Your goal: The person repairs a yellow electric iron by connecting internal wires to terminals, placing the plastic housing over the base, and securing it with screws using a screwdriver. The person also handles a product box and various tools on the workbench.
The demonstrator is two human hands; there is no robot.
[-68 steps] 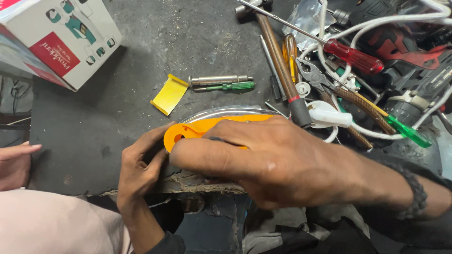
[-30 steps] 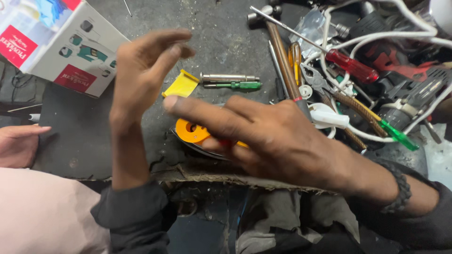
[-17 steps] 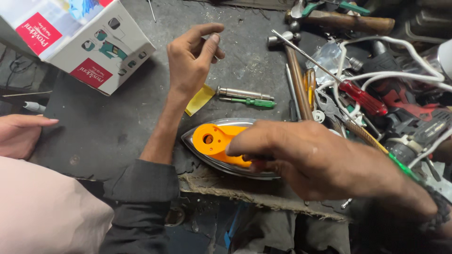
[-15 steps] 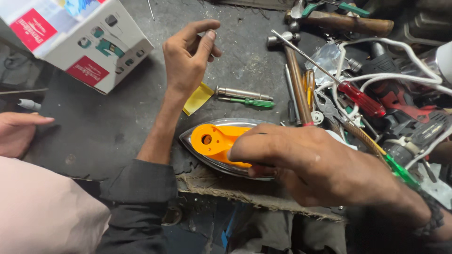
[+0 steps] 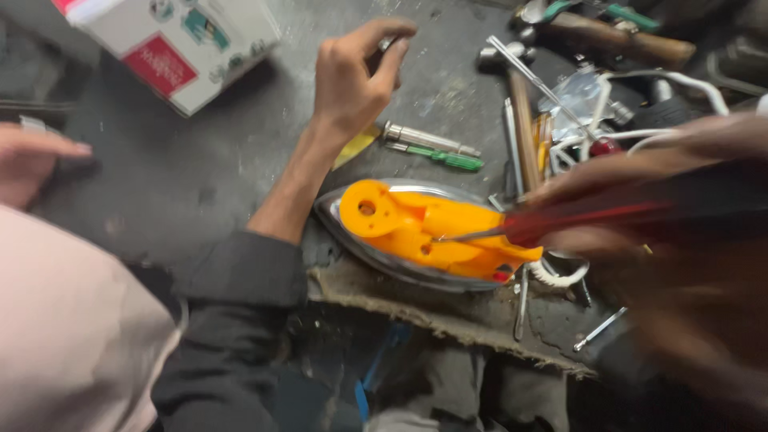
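The right hand point(image 5: 688, 240) is being smeared by motion blur, so its grip on the red-handled screwdriver point(image 5: 584, 222) cannot be told; the white cardboard box point(image 5: 180, 44) is being cropped by the top edge.

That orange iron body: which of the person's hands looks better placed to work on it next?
Probably the right. The right hand, though blurred, holds a red-handled screwdriver whose tip sits on the orange iron body. The left hand is raised well beyond it, pinching something small.
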